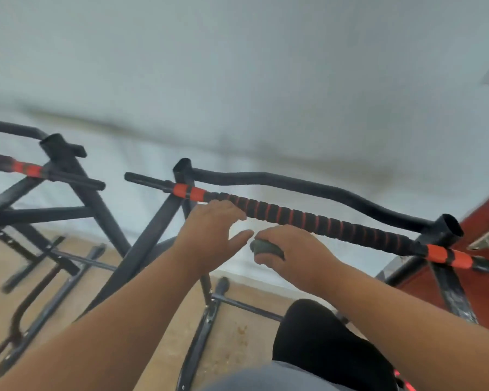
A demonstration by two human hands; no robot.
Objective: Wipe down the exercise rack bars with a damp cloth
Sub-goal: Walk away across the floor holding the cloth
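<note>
A black exercise rack stands in front of me. Its padded bar, black with red stripes and orange ends, runs from centre to lower right. My left hand is raised to the bar's left part, fingers reaching over it and thumb spread below. My right hand is just under the bar and grips a balled-up dark grey cloth. A bare curved black bar runs behind the padded one.
A second padded bar and black uprights stand at the left. Lower frame tubes cross above the tan floor. A white wall is behind, a red-brown panel at the right. My dark-clothed leg is below.
</note>
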